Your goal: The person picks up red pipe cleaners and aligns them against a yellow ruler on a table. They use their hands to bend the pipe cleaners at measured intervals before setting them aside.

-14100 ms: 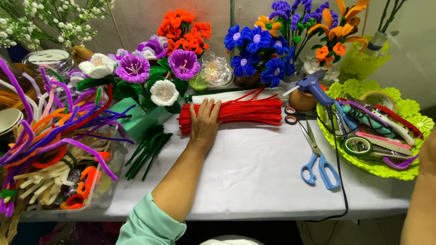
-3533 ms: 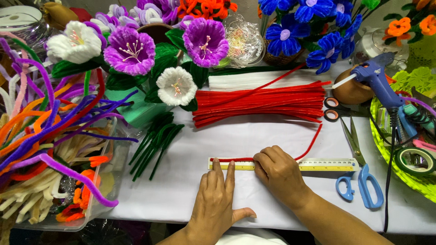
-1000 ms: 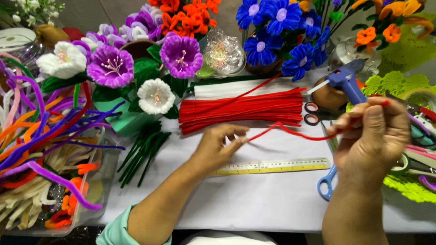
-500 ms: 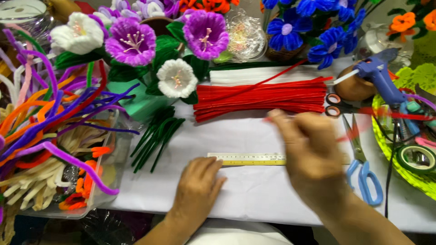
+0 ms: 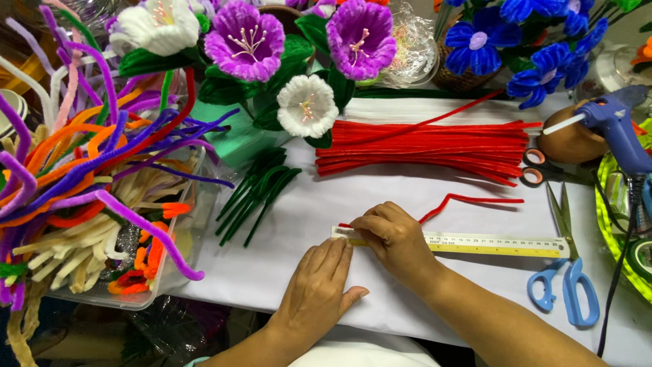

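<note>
On the white table, both hands [image 5: 360,265] press together over the ruler [image 5: 499,243], hiding the red pipe cleaner's [image 5: 468,199] near end.

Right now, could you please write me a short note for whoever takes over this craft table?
Left hand: flat on the white table, fingertips at the ruler's left end.
Right hand: pressing a single red pipe cleaner against the ruler.
Nearby: red pipe cleaner bundle behind, blue-handled scissors to the right.
Done: cleaner laid along the ruler.
Left: it is uncut; scissors untouched.
</note>
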